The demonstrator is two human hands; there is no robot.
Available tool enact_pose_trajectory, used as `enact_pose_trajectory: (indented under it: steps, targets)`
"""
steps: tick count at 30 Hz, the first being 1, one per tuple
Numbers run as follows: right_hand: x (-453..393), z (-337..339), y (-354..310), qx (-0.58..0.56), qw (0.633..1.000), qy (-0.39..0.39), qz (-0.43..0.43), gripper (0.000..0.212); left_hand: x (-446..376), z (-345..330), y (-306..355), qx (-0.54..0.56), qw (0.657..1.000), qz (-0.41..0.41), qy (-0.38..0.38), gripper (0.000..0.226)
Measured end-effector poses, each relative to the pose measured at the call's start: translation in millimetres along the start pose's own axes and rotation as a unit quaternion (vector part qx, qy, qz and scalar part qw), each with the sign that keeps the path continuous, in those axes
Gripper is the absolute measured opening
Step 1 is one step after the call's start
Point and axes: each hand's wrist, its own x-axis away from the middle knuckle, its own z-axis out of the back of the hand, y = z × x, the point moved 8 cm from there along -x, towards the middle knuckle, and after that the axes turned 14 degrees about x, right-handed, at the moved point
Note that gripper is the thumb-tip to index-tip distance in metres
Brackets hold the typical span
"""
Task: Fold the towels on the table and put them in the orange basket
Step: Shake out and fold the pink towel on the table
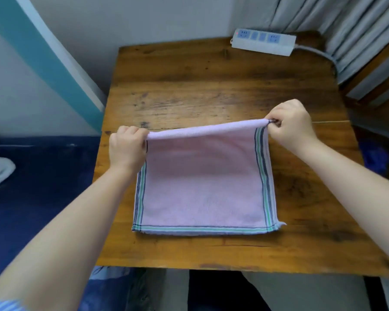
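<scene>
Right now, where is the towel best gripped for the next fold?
At its two far corners, where the left hand and right hand already pinch it. The towel lies flat with that edge lifted, so pulling it toward the near hem likely halves it.

Illumination: soft, even, approx. daylight-white; source not in view. Brightest sheen sat on the table (211, 86) mid-surface, w/o hard glare. Shadows were weak: a faint band under the towel (202, 185) near edge and beside each forearm. Wide-angle distortion was strong; table edges and the wall stripe (43, 63) bowed at the frame margins. Overall sharpness was low, w/ slight motion smear. The power strip (263, 42) and curtain (346, 30) were soft; lower corners were blurred most.
</scene>
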Motion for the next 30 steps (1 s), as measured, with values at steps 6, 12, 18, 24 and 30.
enact_pose_trajectory:
  steps: [6, 12, 18, 24, 30]
  targets:
    - [77.0, 17.0, -8.3, -0.043, 0.999, -0.003, 0.004, 0.017, 73.3, 25.9, 11.2, 0.092, 0.994, -0.038, 0.032, 0.025]
    - [139.7, 18.4, -25.5, -0.060, 0.998, 0.021, 0.021, 0.025, 128.4, 28.9, 20.6, 0.130, 0.982, -0.136, -0.016, 0.025]
    - [173.8, 8.8, -26.5, -0.040, 0.998, 0.046, 0.022, 0.028, 162.9, 15.7, 12.5, 0.151, 0.975, -0.148, -0.063, 0.021]
    - [199.2, -0.1, -32.1, -0.019, 0.998, 0.049, 0.038, 0.030, 189.5, -0.4, 6.8, 0.172, 0.971, -0.140, -0.093, 0.027]
    - [208.3, -21.4, -36.4, 0.004, 0.999, 0.005, 0.050, 0.031, 193.4, -21.4, -3.3, 0.130, 0.975, -0.099, -0.149, 0.020]
